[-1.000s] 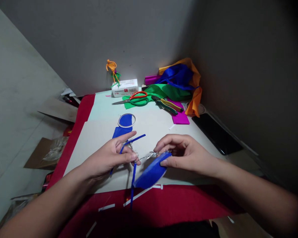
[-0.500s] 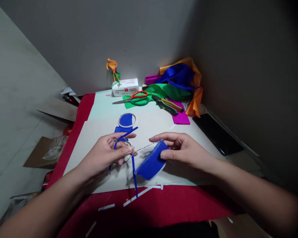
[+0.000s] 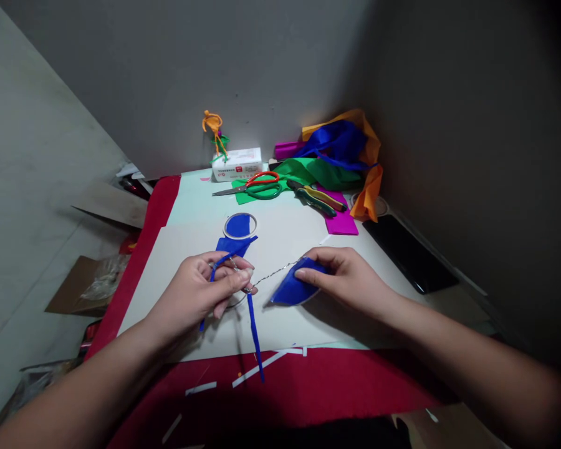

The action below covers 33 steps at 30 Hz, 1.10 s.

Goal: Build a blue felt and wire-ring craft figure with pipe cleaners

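My left hand (image 3: 208, 285) pinches a twisted wire frame partly wrapped in blue strips. One narrow blue strip (image 3: 255, 330) dangles below the fingertips, and another wrapped end sticks up past them. From the pinch a bare twisted wire (image 3: 275, 272) runs to the right. My right hand (image 3: 341, 271) is closed on a curved piece of blue paper (image 3: 292, 288), thumb on top, at the wire's far end. Whether those fingers also grip the wire is hidden. Beyond my left hand, a tape roll (image 3: 255, 226) lies over more blue paper (image 3: 224, 244).
Scissors (image 3: 266, 186), pliers (image 3: 315, 199) and a black phone (image 3: 409, 252) lie toward the back and right. Coloured paper (image 3: 339, 143) is heaped in the corner. An orange figure (image 3: 212, 125) stands by a white box (image 3: 237, 165). Paper scraps (image 3: 262, 368) litter the red cloth (image 3: 336, 380).
My right hand has turned the blue paper flatter, its lower edge swinging up. The dangling strip has shifted slightly. My left hand keeps its pinch.
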Motion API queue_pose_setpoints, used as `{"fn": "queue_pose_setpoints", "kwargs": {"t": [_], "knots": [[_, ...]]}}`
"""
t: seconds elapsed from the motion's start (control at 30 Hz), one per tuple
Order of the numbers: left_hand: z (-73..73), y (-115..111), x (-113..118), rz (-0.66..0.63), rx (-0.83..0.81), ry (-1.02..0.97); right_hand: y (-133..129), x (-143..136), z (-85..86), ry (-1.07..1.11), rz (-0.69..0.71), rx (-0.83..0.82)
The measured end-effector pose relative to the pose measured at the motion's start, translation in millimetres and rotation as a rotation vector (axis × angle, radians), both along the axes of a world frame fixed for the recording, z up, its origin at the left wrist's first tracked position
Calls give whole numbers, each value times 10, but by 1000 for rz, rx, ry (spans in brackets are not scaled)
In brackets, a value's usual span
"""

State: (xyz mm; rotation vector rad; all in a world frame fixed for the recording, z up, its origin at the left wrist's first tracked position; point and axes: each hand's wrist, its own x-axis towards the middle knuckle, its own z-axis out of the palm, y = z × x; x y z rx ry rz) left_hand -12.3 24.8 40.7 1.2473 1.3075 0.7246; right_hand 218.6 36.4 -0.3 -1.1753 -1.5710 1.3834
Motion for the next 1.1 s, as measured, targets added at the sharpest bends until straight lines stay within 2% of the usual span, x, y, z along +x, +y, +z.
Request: {"fn": "queue_pose_setpoints", "kwargs": {"t": [0.13, 0.23, 0.4, 0.5, 0.7, 0.87, 1.1], "knots": [[-9, -1, 30, -31, 9, -10, -64, -72, -8, 230, -84, -128], [-8, -9, 57, -45, 9, 16, -131, -104, -1, 286, -85, -142], [-14, -18, 85, 4, -24, -13, -187, -115, 22, 274, -28, -162], [-23, -19, 83, 3, 28, 41, -191, -116, 43, 246, -3, -157], [-38, -28, 60, -97, 33, 85, -194, -123, 65, 248, 25, -136], [8, -47, 53, -163, 15, 200, -218, -128, 90, 233, 54, -144], [39, -35, 51, -111, -14, 214, -233, -134, 97, 253, 62, -165]]}}
